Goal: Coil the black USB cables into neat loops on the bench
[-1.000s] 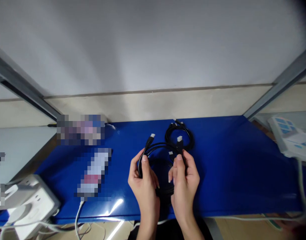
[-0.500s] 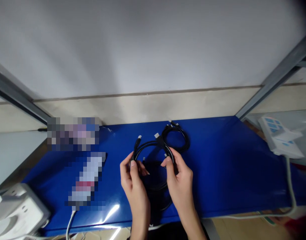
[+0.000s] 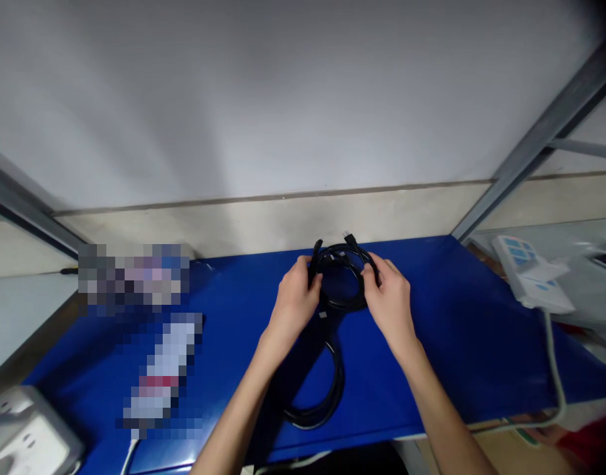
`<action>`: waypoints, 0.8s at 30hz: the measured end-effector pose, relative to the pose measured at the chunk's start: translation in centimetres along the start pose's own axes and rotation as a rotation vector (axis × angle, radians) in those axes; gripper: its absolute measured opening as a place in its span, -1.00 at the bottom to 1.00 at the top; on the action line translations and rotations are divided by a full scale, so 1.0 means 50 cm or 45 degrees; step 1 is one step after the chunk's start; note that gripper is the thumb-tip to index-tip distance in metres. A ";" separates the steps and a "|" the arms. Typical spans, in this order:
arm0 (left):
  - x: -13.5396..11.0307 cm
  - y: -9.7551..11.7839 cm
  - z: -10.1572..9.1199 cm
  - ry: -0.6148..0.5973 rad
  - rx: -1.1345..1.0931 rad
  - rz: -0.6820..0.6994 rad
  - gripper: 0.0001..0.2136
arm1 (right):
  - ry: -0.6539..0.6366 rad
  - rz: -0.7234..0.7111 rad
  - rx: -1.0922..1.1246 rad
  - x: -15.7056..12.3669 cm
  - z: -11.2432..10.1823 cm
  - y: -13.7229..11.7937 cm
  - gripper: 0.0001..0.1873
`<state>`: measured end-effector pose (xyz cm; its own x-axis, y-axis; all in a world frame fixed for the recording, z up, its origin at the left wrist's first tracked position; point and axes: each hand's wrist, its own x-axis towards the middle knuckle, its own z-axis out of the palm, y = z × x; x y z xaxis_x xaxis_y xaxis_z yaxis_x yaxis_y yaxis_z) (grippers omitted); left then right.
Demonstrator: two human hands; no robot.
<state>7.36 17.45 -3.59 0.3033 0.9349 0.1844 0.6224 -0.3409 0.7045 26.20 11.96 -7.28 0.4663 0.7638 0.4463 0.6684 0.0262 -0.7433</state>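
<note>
At the bottom centre of the frame, we see the curve of a loose black cable [image 3: 338,376] on a glossy blue rectangular table [image 3: 481,343]. At lower left is a white boxy socket block [image 3: 40,435]; above it, a flat pale object [image 3: 157,376] is blurred by pixels.

Past the centre, a bare left hand [image 3: 297,290] and a bare right hand [image 3: 389,297] pinch opposite sides of a thin black looped cable [image 3: 364,253], thumbs pressed toward curled fingers. The cable lies within both grips, its two plugs jutting beyond the fingertips toward the wall. We judge the step in hand to be holding this loop in shape; the next move calls for level hands and gathered turns.

Between the hands, a second black coil [image 3: 349,306] rests on the table; we cannot tell whether the loops touch. Farthest back stands a plain grey wall [image 3: 303,99].
</note>
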 end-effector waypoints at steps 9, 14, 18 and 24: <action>0.030 -0.036 0.054 -0.087 0.160 -0.037 -0.73 | -0.223 -0.004 -0.408 0.000 0.042 0.049 -0.48; 0.031 -0.047 0.050 -0.093 0.160 0.003 -0.70 | -0.250 0.014 -0.465 -0.002 0.042 0.053 -0.49; 0.031 -0.043 0.039 -0.054 0.162 -0.009 -0.69 | -0.217 0.020 -0.457 0.000 0.037 0.045 -0.49; -0.036 -0.052 -0.063 0.147 0.268 -0.246 -0.71 | -0.022 0.084 -0.366 -0.031 -0.013 0.025 -0.42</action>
<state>2.91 17.00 -3.59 0.0885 0.9853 0.1459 0.8000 -0.1576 0.5789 26.66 10.39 -8.59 0.5059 0.7689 0.3909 0.7748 -0.2060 -0.5977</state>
